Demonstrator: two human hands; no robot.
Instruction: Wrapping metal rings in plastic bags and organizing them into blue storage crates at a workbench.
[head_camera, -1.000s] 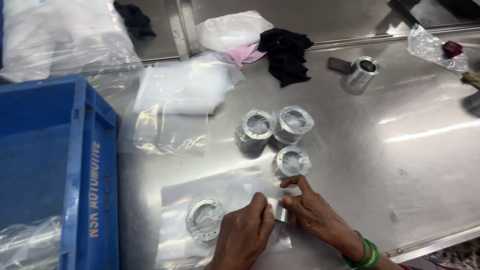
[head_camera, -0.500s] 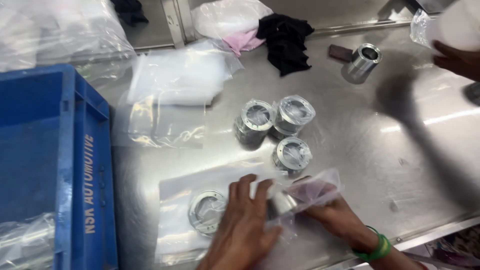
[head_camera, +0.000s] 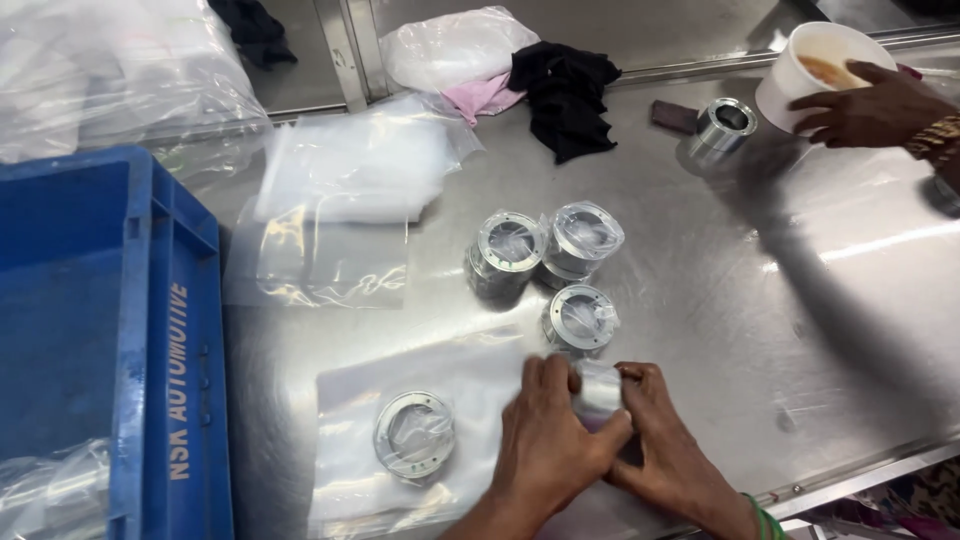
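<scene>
Both hands' fingers (head_camera: 560, 385) clasp small shiny metal ring (head_camera: 598, 388), plastic-wrapped, blurred.

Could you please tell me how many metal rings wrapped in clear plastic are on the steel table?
5: two side by side mid-table, one just below them, one on the plastic sheet lower left, and one between the person's hands. The crate may hide more.

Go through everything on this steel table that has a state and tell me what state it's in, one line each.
Left hand: gripping the bagged metal part.
Right hand: gripping the same part.
Three wrapped parts: upright, bagged, clustered.
Flat ring: lying on a plastic sheet.
Bare metal cylinder: unwrapped, upright.
White cup: held by another person's hand, holds brownish liquid.
</scene>
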